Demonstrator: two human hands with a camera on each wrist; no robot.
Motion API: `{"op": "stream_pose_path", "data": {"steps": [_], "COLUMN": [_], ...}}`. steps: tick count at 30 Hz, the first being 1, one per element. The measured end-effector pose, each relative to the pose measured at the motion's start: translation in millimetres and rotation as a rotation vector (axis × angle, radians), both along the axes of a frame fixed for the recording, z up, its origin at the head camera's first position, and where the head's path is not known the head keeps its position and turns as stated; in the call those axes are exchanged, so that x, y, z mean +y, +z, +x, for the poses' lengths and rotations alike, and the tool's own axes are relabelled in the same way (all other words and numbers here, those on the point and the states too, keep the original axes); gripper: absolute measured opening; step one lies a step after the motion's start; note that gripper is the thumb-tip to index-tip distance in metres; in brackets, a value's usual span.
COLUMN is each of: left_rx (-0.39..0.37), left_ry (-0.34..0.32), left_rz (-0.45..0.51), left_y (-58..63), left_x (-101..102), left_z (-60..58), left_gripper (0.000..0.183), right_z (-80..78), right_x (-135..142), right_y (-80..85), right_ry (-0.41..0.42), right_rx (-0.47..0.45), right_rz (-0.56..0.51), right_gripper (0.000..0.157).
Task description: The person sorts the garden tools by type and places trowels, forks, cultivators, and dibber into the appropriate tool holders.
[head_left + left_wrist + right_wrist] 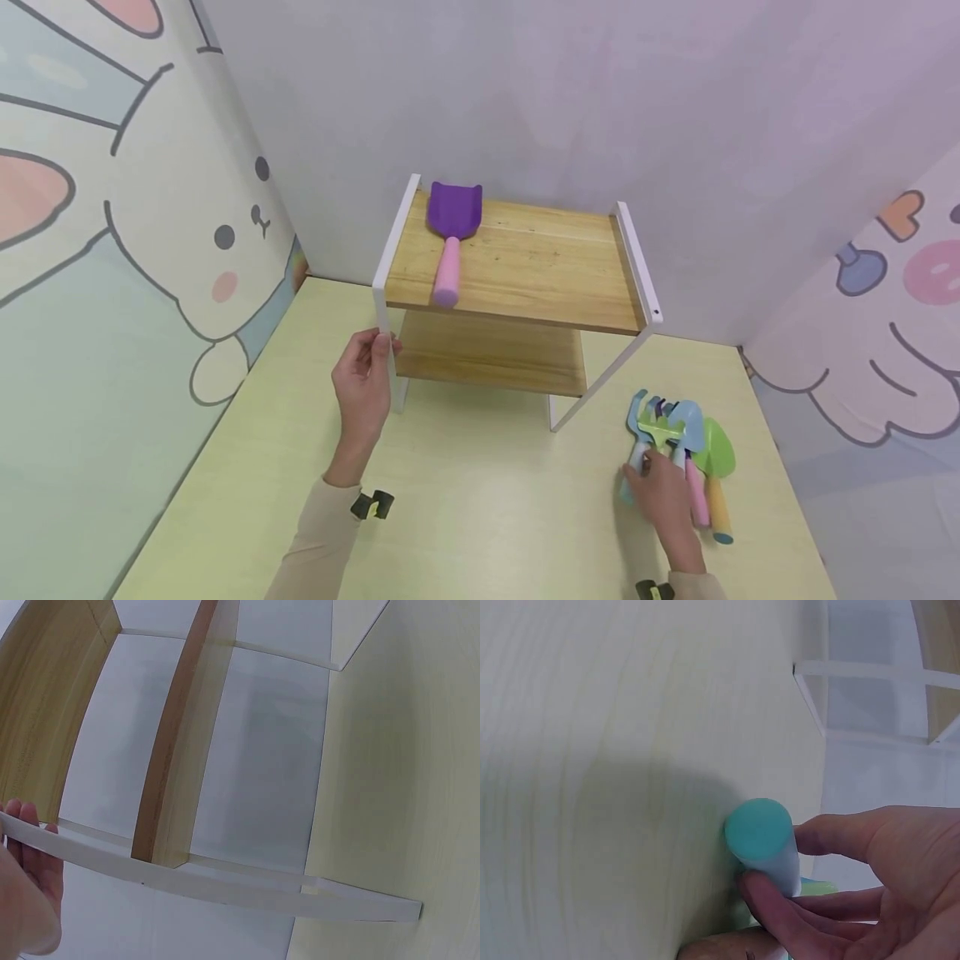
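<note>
At the left, my left hand [362,382] pinches the white front post [382,315] of a small two-tier wooden shelf [540,267]. The left wrist view shows its fingers behind that white frame [225,889]. A purple shovel [454,210] with a pink handle lies on the top board. Over a pile of garden tools on the right is my right hand [663,496]. In the right wrist view its thumb and fingers pinch a pale handle with a teal end [759,829], a hand rake's. A green rake head [660,430] and a blue rake [636,417] show just beyond the fingers.
Beside the right hand lie a light blue trowel [688,423], a pink handle [697,493] and a green trowel [716,450] with a yellow handle. The lower board [491,354] sits beneath the top one. Cartoon-printed walls [172,250] enclose the pale table [465,500].
</note>
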State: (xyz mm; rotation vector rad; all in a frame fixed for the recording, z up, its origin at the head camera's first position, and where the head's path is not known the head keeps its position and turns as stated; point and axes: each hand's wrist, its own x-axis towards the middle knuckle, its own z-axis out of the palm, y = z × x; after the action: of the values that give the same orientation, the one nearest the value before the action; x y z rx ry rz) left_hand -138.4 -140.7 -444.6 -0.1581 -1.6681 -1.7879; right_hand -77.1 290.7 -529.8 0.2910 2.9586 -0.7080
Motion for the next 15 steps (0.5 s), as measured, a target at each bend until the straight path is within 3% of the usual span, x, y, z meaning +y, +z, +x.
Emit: {"op": "stream_pose_path", "data": {"steps": [4,10,15], "left_rx": [-0.002,-0.011,-0.009], "left_ry": [0.003,0.01,0.007], "left_rz": [0.003,-0.008,-0.016], "left_y": [0.2,-0.2,0.0], "left_x": [1,1,0], "left_z": [0.1,0.4,0.2], "left_gripper": [0.015,0.016,0.017], "right_z": [-0.6,-1.9,-2.5], "right_x": [7,19,24], "right_y": [-1.6,-1.9,0.9], "right_ry": [-0.003,-0.07,-0.152], "right_rx": [-0.011,-0.08,-0.144], "right_rz": [-0.082,-0.204,-0.397], "right_gripper": [0.045,0.057,0.063]}}
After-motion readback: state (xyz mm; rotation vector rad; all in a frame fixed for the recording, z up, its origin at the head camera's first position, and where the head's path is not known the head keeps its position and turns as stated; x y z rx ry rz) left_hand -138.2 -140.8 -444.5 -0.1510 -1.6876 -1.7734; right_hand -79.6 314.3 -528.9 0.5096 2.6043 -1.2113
